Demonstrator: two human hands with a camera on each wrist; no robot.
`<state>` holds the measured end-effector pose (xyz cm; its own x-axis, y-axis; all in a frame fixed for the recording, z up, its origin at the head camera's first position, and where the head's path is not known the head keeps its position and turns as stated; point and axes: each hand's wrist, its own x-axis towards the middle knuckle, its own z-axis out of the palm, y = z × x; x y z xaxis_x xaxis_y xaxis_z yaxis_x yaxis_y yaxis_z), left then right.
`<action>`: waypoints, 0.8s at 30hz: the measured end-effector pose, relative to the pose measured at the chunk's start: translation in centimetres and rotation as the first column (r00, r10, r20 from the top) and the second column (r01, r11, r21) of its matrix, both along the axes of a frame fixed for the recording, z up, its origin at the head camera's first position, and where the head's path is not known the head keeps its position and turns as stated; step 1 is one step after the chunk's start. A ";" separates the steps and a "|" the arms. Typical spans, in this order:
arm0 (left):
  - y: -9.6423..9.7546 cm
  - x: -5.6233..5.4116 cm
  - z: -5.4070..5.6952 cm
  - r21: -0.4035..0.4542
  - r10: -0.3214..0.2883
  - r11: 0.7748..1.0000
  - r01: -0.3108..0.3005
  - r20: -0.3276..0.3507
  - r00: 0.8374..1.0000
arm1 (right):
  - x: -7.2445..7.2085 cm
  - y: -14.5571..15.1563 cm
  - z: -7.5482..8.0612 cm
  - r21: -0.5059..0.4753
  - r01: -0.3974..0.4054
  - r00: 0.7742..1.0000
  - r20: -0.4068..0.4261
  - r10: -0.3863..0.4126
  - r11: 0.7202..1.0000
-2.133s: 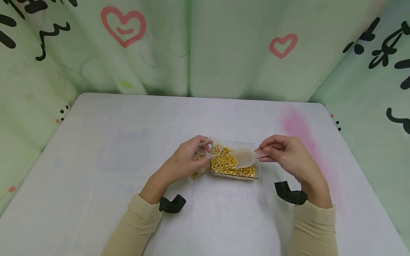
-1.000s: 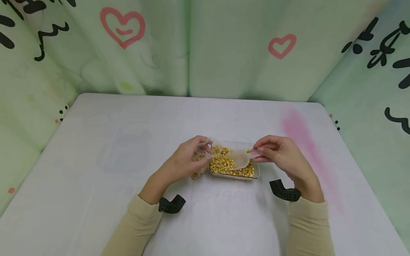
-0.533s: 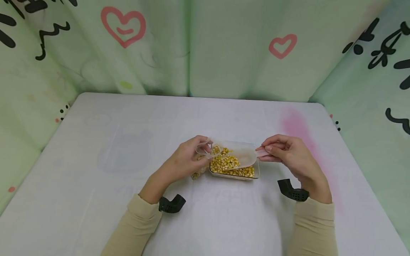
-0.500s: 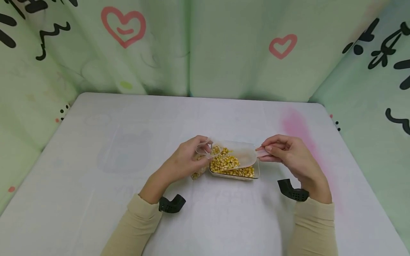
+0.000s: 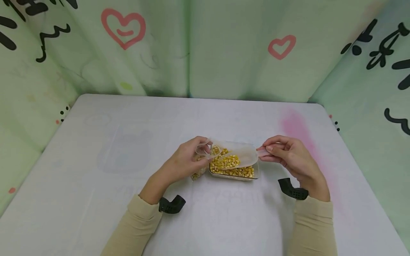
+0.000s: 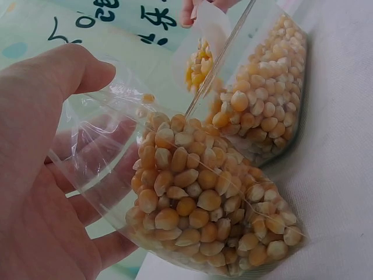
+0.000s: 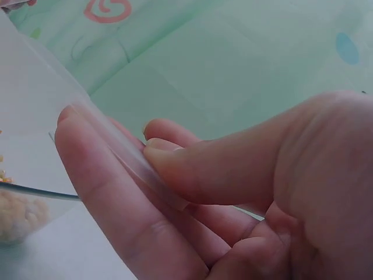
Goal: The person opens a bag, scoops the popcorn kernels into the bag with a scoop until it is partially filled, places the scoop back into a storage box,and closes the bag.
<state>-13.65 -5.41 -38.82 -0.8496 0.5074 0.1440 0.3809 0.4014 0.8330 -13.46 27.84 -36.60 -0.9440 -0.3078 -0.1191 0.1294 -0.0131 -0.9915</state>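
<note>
My left hand (image 5: 184, 158) holds the mouth of a clear plastic bag (image 6: 204, 198) of corn kernels spread wide, thumb on one side and fingers on the other. Right beside the bag stands a rectangular glass container (image 5: 257, 171) with more yellow corn kernels (image 5: 240, 172) in it. Between thumb and fingers, my right hand (image 5: 288, 151) pinches the handle of a translucent white scoop (image 5: 248, 156). The scoop is tilted over the container, its tip towards the bag, with a heap of kernels (image 5: 230, 161) in its left part. In the right wrist view the scoop's handle (image 7: 140, 166) lies between the fingers.
A white tabletop (image 5: 144, 117) with a pink patch (image 5: 298, 124) on its right side carries everything. Green curtains (image 5: 224, 53) with hearts and black lettering hang behind and on both sides. Each wrist wears a black mount (image 5: 173, 204).
A second ago the scoop was lower and further left among the kernels; my right hand has since drawn it back to the right, and kernels show heaped in it. My left hand stays put.
</note>
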 end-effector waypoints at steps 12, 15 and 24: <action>0.0 0.1 -0.1 0.014 -0.004 1.000 0.004 0.008 1.000 | -0.3 0.7 -0.9 -0.163 -0.014 1.000 0.022 0.018 0.987; 0.0 0.1 -0.1 0.013 -0.004 1.000 0.004 0.007 1.000 | -0.2 0.8 -0.9 -0.202 -0.014 1.000 0.018 0.018 0.979; 0.0 0.0 0.0 0.017 -0.008 1.000 0.008 0.038 0.999 | 0.1 0.9 0.2 -0.274 -0.010 1.000 -0.022 0.004 0.962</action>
